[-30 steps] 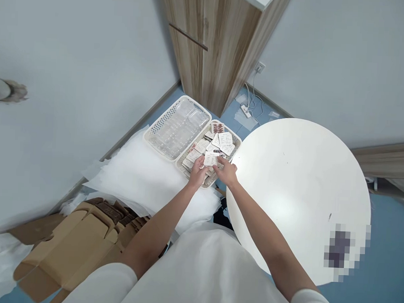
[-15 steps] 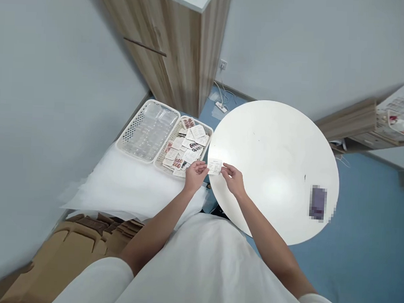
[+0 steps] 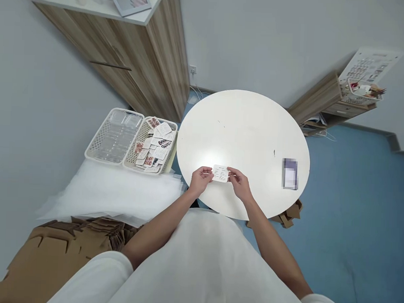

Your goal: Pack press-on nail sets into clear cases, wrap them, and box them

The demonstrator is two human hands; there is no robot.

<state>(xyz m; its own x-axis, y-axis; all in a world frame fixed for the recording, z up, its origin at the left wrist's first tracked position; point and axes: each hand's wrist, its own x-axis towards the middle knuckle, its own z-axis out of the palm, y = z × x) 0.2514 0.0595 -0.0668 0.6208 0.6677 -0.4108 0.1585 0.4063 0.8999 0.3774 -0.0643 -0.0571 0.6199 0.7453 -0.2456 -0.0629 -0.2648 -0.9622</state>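
Observation:
A small white card with printed lines of text is held over the near edge of the round white table. My left hand pinches its left edge, and my right hand pinches its right edge. The printing is too small to read. To the left, a white plastic basket contains several similar cards, some showing rows of dark red or black shapes. Beside it, another white basket holds clear plastic cases.
White foam sheets lie under the baskets, above flattened cardboard. A blurred-out purple object rests on the table's right side. A wooden cabinet stands behind the baskets, and a wooden shelf unit stands at the far right.
My view has turned to the right, so the baskets and cabinet appear farther left. Both hands, still holding the card, are now more over the table.

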